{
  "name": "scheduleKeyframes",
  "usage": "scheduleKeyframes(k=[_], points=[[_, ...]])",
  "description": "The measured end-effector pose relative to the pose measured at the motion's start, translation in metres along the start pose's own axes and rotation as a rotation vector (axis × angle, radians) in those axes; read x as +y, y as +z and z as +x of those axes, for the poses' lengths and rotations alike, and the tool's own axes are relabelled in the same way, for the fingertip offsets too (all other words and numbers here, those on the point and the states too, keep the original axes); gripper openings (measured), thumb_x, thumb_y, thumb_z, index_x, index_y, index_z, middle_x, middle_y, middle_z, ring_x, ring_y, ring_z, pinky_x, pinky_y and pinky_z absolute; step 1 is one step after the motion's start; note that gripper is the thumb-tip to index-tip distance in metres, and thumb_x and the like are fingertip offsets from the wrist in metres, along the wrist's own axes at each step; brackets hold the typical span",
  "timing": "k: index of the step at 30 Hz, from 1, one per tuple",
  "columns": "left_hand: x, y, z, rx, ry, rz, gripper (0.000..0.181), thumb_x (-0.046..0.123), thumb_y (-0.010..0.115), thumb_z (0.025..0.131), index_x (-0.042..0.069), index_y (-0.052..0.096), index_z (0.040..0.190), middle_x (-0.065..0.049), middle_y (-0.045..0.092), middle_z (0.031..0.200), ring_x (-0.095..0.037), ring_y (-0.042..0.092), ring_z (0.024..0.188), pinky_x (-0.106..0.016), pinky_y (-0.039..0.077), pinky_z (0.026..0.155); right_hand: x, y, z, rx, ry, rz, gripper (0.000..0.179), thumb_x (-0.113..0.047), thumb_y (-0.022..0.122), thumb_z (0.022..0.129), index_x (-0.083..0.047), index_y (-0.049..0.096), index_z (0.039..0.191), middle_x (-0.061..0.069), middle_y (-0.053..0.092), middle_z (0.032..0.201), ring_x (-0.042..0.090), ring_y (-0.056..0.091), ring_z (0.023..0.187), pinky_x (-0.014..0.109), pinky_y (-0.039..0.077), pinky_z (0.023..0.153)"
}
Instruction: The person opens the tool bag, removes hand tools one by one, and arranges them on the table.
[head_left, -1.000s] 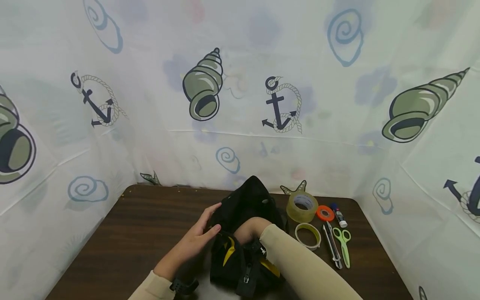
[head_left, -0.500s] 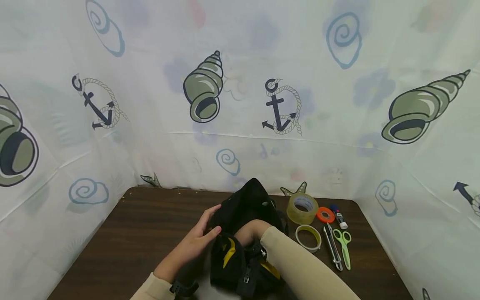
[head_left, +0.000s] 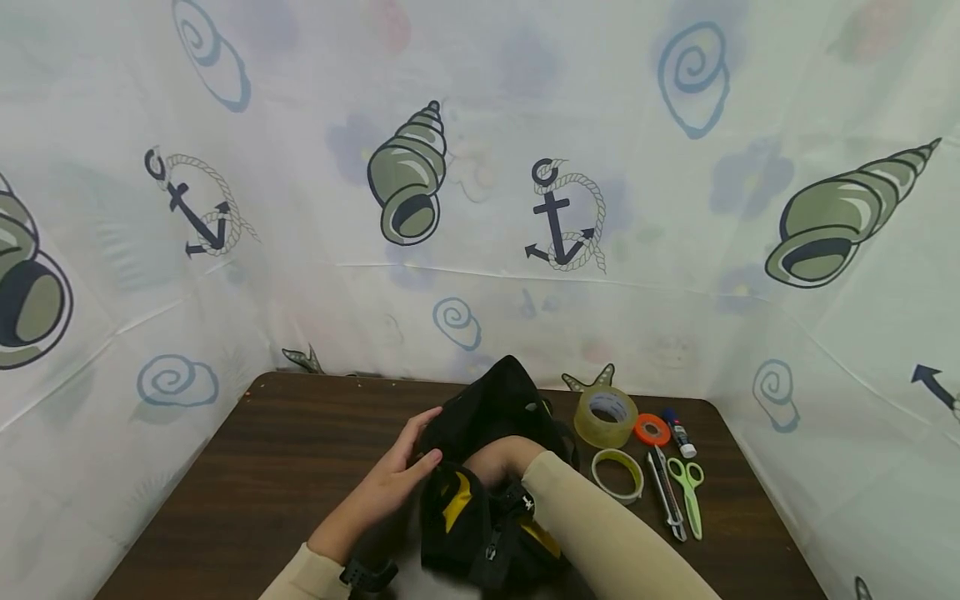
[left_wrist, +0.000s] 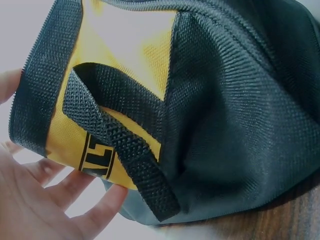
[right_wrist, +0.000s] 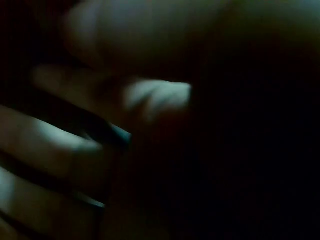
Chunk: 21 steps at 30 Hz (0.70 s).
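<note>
A black tool bag (head_left: 480,408) with yellow panels stands on the brown table, its lid flap raised. My left hand (head_left: 382,487) holds the bag's left end, thumb at the rim and fingers along the side. In the left wrist view, the fingers (left_wrist: 102,210) lie against a yellow end panel (left_wrist: 135,45) with a black webbing loop (left_wrist: 130,150). My right hand (head_left: 502,458) reaches inside the bag, its fingers hidden from above. Fingers (right_wrist: 55,140) show dimly in the dark right wrist view; whether they hold anything is not visible.
Right of the bag lie a wide clear tape roll (head_left: 606,417), a narrower tape roll (head_left: 636,479), a small orange roll (head_left: 652,429), a glue stick (head_left: 678,433), a utility knife (head_left: 665,493) and green scissors (head_left: 688,496). A printed curtain (head_left: 495,317) closes off the table's back and sides.
The right hand has shifted very slightly within the bag. Both hands otherwise stay where they were, and the bag and the objects on the table have not moved.
</note>
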<state>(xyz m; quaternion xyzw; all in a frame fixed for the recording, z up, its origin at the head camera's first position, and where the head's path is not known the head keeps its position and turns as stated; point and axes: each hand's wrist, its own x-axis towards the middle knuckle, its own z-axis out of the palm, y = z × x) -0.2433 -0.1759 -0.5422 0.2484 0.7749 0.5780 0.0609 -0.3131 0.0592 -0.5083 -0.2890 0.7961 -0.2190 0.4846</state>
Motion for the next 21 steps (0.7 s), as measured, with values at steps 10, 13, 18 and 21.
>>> scheduleKeyframes(k=[10, 13, 18, 21], points=[[-0.002, 0.002, 0.003, -0.024, -0.009, 0.002, 0.061, 0.03, 0.052, 0.117, 0.038, 0.025, 0.172, -0.007, 0.028, 0.179, -0.039, 0.044, 0.152, -0.06, 0.044, 0.12, -0.006, -0.002, -0.021, 0.142, 0.025, -0.049, 0.028, -0.024, 0.058, 0.109, -0.015, 0.076, 0.129, -0.003, 0.072, 0.115, 0.016, 0.064, 0.101, 0.037, 0.054, 0.095], [-0.002, 0.003, 0.003, -0.032, -0.026, 0.011, 0.061, 0.032, 0.052, 0.117, 0.042, 0.026, 0.171, -0.004, 0.032, 0.176, -0.033, 0.052, 0.138, -0.04, 0.05, 0.109, -0.015, -0.001, -0.038, 0.261, -0.009, -0.062, 0.024, -0.023, 0.057, 0.11, -0.015, 0.075, 0.122, -0.002, 0.073, 0.106, 0.017, 0.067, 0.092, 0.036, 0.056, 0.087], [0.002, 0.002, -0.001, -0.034, -0.042, 0.013, 0.061, 0.031, 0.048, 0.118, 0.042, 0.022, 0.173, -0.006, 0.031, 0.178, -0.033, 0.051, 0.146, -0.043, 0.05, 0.114, -0.022, 0.007, -0.065, 0.493, -0.035, -0.064, 0.013, -0.033, 0.065, 0.11, -0.022, 0.072, 0.112, -0.004, 0.072, 0.101, 0.013, 0.067, 0.088, 0.035, 0.056, 0.084], [0.008, -0.001, -0.002, -0.016, -0.016, 0.042, 0.063, 0.029, 0.046, 0.119, 0.042, 0.018, 0.174, -0.007, 0.029, 0.18, -0.038, 0.043, 0.156, -0.061, 0.045, 0.12, -0.018, 0.012, -0.079, 0.636, -0.037, -0.126, 0.015, -0.036, 0.067, 0.109, -0.023, 0.07, 0.117, -0.005, 0.071, 0.107, 0.013, 0.064, 0.091, 0.037, 0.056, 0.085]])
